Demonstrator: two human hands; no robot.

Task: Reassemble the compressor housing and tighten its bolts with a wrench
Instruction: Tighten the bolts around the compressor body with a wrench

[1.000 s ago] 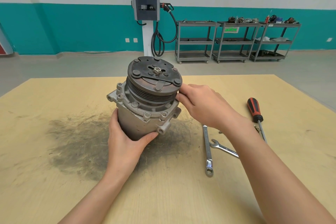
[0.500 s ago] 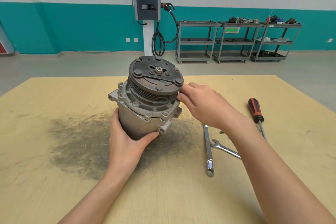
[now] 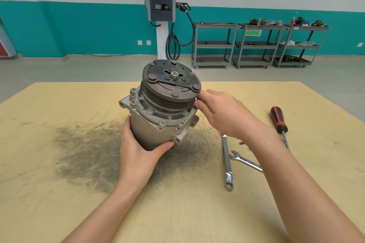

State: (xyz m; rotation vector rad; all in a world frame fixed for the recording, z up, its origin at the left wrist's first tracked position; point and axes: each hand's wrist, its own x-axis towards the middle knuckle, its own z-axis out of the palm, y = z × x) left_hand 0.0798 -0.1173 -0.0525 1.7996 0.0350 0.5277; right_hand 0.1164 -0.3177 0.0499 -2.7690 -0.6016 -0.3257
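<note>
- The left hand (image 3: 138,156) comes up from the lower edge of the view with its forearm angled toward the middle of the table (image 3: 59,213). It wraps the lower body of the compressor (image 3: 158,116), thumb lying across the near face and the fingers curled round the far left side, so it grips the housing.
- The right hand (image 3: 223,112) reaches in from the lower right, forearm long across the frame, back of the hand turned up. Its fingertips (image 3: 199,98) are bent and press against the right rim of the pulley (image 3: 167,100), just below the dark clutch plate (image 3: 171,79). Whether they pinch something small there is hidden by the fingers themselves.
- The compressor stands between the two hands, tilted with its pulley end up and leaning away from the person, its base resting on the table over a dark greasy smear (image 3: 88,148).
- A long wrench (image 3: 227,162) lies on the table just below the right wrist, its ring end nearest the person.
- A second, shorter wrench (image 3: 245,161) lies beside it, its far end disappearing under the right forearm.
- A screwdriver (image 3: 279,122) with a red-and-black handle lies to the right of the right hand, well apart from the compressor.
- A small dark part (image 3: 241,142) sits just beside the right wrist; what it is cannot be told.
</note>
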